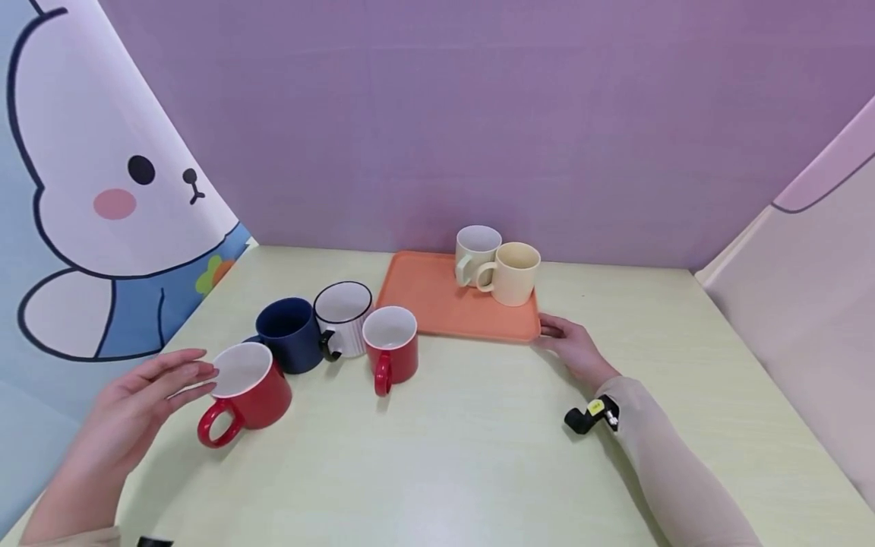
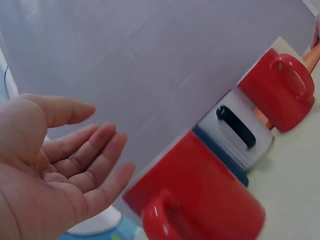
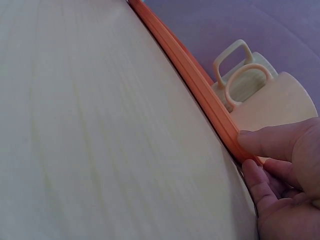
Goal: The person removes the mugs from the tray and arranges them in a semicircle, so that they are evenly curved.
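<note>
Tray [image 1: 424, 300], orange, rectangular and low-rimmed, lies ahead and to the left of the right hand [image 1: 576, 353], well apart from the left hand [image 1: 143, 403]. The right hand grasps its near right corner, thumb on the rim and fingers against the edge. The left hand is released, its fingers loosely bent and holding nothing, just beside the rim of a glossy red mug with a white inside [image 1: 263, 400]; whether a fingertip touches it cannot be told. On the tray, ahead of the right hand, stand a cream mug with a rounded handle [image 1: 516, 285] and, just behind it, an off-white mug with a squarish handle [image 1: 473, 258]. Beyond and to the right of the left hand stand a dark blue mug [image 1: 297, 349], a white mug with a black rim and handle [image 1: 352, 334], and a second red mug [image 1: 405, 358], the last between the hands. These rest upright on the pale wood-grained surface [image 1: 444, 456].
</note>
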`<state>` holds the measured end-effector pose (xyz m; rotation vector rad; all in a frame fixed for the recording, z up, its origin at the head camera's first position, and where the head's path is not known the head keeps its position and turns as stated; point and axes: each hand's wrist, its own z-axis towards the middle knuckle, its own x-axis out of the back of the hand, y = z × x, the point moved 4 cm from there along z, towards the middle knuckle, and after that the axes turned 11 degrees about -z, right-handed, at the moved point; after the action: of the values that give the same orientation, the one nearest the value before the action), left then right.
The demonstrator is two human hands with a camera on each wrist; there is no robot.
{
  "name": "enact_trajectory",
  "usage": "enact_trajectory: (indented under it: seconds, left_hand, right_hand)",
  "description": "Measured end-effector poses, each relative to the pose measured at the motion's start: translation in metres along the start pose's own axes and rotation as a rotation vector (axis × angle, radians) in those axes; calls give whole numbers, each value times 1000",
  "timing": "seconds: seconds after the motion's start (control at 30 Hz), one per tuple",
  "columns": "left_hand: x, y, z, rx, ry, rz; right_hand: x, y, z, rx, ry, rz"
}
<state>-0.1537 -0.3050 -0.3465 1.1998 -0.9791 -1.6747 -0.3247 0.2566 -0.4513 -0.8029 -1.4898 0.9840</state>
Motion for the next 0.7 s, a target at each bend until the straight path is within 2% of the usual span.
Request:
enact_trajectory:
  seconds: [0.13,0.27,0.5,0.7]
  left_hand:
    - [-19,4,13,-26,-9,75]
    - [-36,1,25,-8,1,118]
    - [-54,-9,41,86,33,167]
    - [-74,-16,62,146,9,229]
  right_hand:
    - [-1,-2,-1,7,2,-8]
    - [-1,-2,0,18,6,-6]
    - [-1,0,0,15,5,-4]
    - [0,-1,0,9,9,1]
